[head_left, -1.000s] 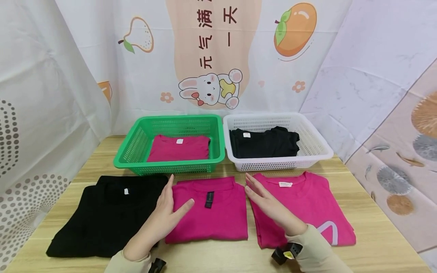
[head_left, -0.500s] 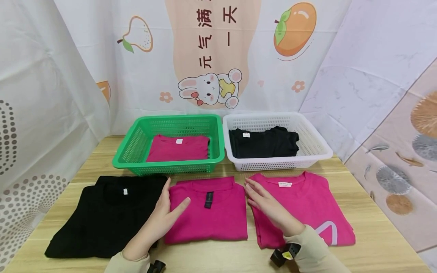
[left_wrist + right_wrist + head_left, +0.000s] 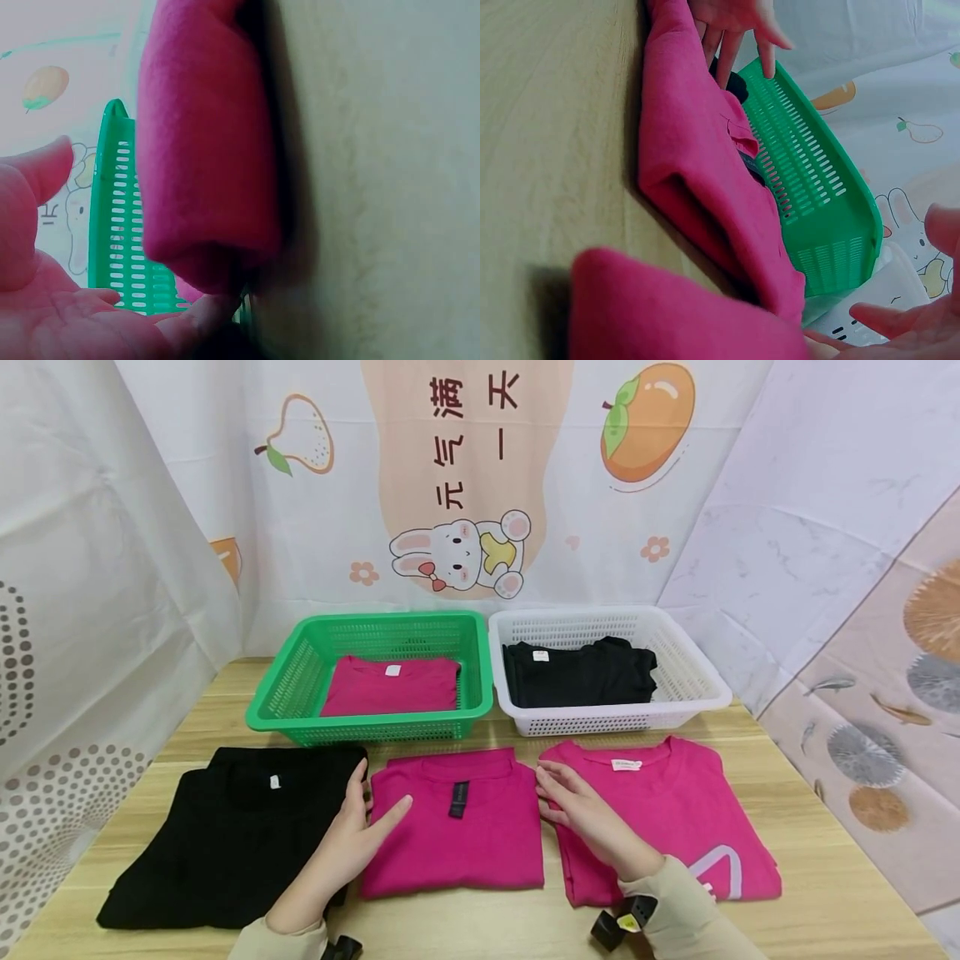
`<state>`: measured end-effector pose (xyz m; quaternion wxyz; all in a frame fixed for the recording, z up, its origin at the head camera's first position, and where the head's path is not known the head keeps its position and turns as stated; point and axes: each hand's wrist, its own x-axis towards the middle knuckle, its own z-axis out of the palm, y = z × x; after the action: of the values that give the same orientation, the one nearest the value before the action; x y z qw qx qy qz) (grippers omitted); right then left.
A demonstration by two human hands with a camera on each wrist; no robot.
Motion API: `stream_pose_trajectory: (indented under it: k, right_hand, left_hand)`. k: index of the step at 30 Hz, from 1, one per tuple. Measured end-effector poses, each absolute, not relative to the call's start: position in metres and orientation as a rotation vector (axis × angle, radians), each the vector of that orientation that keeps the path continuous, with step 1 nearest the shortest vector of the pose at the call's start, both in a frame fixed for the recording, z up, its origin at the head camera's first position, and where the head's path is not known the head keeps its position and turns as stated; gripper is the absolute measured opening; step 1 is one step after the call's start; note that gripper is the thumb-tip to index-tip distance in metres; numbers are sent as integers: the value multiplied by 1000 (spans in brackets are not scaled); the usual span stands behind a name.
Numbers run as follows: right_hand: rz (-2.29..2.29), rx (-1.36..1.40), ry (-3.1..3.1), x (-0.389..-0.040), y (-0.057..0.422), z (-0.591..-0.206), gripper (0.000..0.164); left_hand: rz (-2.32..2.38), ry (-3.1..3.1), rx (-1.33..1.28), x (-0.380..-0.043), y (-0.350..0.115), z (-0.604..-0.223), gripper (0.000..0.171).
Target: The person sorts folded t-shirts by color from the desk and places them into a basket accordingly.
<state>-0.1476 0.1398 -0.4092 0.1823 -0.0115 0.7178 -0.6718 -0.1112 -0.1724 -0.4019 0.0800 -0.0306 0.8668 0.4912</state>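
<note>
Between my two hands lies a folded magenta T-shirt (image 3: 480, 852) with a dark neck label. My left hand (image 3: 339, 853) is at its left side, thumb spread over the shirt's edge and fingers pointing forward. On the opposite side, my right hand (image 3: 592, 818) has its fingertips right at the shirt's right edge, overlapping the pink T-shirt (image 3: 667, 810) beside it. In the left wrist view, the left fingers (image 3: 180, 326) reach low at the end of the magenta fold (image 3: 206, 150). Neither hand grips anything.
A folded black T-shirt (image 3: 232, 852) lies at the left on the wooden table (image 3: 487, 927). Behind the row stand a green basket (image 3: 367, 724) with a magenta shirt (image 3: 393, 689) in it and a white basket (image 3: 622, 720) containing black clothing (image 3: 585, 677). A printed curtain (image 3: 315, 543) hangs behind them.
Both hands have sunk slightly and drawn a little toward me, down along the sides of the middle magenta T-shirt. The left hand has also shifted left. The shirts and baskets have stayed put.
</note>
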Motion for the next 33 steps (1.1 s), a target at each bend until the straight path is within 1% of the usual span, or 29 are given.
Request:
stream_pose_trajectory:
  k: [13,17,22,25,30,33]
  right_hand:
    - [-1867,-17,1950,-148,140,-411,60]
    - [-1833,-26,1931,-148,141,-411,60]
    - [-1814,-64,1895,-151,141,-411,57]
    - [-1809,-111,1879,-152,140,-411,56]
    - [-1783,-141,1888,-152,136,-411,59]
    - [-1767,-117,1899,-151,133,-412,56]
  left_hand:
    - [1507,2518,-161,-118,-185,-405,99]
    - [1570,2447,-213,-122,-188,-409,98]
    - [1692,2357,-200,-124,-187,-414,96]
    - [1766,2309,-194,-123,-186,-416,93]
    - [1846,2247,-194,-122,-184,-416,78]
    - [1881,2201,-162,-121,-184,-417,72]
